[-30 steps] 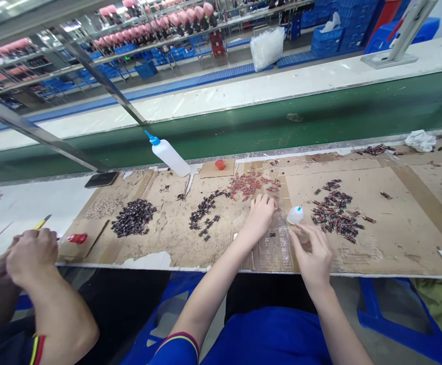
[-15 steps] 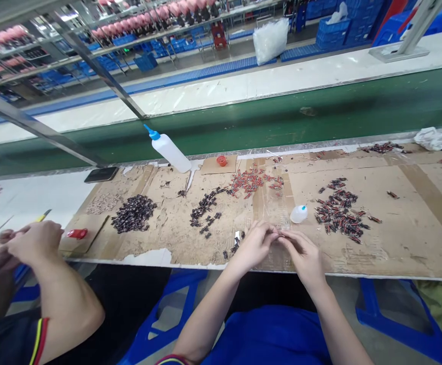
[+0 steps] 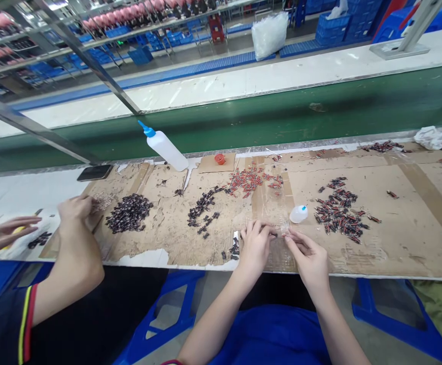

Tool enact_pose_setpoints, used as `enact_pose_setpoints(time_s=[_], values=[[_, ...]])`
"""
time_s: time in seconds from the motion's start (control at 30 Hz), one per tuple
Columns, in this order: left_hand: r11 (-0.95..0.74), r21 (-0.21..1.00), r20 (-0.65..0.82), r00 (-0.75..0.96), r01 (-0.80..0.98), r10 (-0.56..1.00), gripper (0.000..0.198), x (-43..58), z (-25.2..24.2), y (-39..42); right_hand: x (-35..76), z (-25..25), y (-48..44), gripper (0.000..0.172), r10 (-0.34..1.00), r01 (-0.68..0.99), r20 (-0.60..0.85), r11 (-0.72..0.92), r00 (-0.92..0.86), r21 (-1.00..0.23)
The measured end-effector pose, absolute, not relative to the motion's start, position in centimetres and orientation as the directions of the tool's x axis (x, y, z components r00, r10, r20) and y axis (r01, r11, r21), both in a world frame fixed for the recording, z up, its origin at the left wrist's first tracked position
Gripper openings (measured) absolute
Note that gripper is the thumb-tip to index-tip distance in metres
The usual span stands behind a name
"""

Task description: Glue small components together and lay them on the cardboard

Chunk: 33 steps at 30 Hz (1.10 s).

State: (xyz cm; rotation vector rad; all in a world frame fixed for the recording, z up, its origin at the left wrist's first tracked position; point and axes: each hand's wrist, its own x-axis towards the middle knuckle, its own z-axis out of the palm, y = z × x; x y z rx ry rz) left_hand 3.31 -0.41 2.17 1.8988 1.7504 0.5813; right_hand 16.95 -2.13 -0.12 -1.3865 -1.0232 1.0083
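My left hand (image 3: 256, 246) is closed in a pinch, and the tip of a small dark part (image 3: 274, 234) shows at its fingertips. A short gap separates it from my right hand (image 3: 307, 254), whose thumb and fingers are pinched together; whatever they hold is too small to make out. Just beyond my right hand stands a small white squeeze bottle (image 3: 299, 214) with a blue tip. Several small black pieces (image 3: 235, 247) lie beside my left hand. Farther off are a pile of red parts (image 3: 246, 180) and, to the right, a pile of black-and-red parts (image 3: 340, 210).
Cardboard (image 3: 392, 228) covers the bench. A large white bottle (image 3: 167, 151) leans near the back, left of a red cap (image 3: 219, 159). Black parts (image 3: 129, 213) are heaped at left, near a co-worker's hands (image 3: 76, 209). A phone (image 3: 95, 173) lies behind them.
My hands have moved slightly apart, and the dark part now shows at my left fingertips. The co-worker's hands have separated, one reaching toward the pale small pieces.
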Motion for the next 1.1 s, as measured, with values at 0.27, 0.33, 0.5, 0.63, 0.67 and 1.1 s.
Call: enact_pose_setpoints(time_s=[0.27, 0.33, 0.5, 0.63, 0.67, 1.1], values=[[-0.113, 0.742, 0.069, 0.092, 0.661, 0.993, 0.011, 3.2, 2.9, -1.0, 16.2, 1.1, -2.0, 0.032, 0.947, -0.135, -0.167, -0.135, 0.274, -0.982], [-0.139, 0.746, 0.106, 0.09, 0.651, 0.99, 0.01, 3.1, 2.9, -1.2, 16.3, 1.5, -2.0, 0.03, 0.947, -0.145, -0.19, -0.156, 0.258, -0.977], [-0.272, 0.748, 0.234, 0.143, 0.606, 0.962, 0.011, 2.8, 2.6, -1.4, 16.8, 2.2, -1.8, 0.028, 0.949, -0.143, -0.243, -0.217, 0.201, -0.966], [-0.351, 0.762, 0.295, 0.191, 0.544, 0.936, 0.014, 2.6, 2.2, -1.3, 17.2, 2.5, -1.7, 0.03, 0.94, -0.167, -0.31, -0.285, 0.145, -0.944], [-0.354, 0.774, 0.297, 0.193, 0.526, 0.935, 0.014, 2.5, 2.1, -1.2, 17.2, 2.5, -1.7, 0.031, 0.935, -0.175, -0.327, -0.303, 0.134, -0.937], [-0.144, 0.947, 0.107, 0.139, 0.288, 0.985, 0.012, 2.5, 2.8, -1.6, 17.4, 1.9, -1.8, 0.041, 0.956, -0.094, -0.274, -0.265, 0.107, -0.96]])
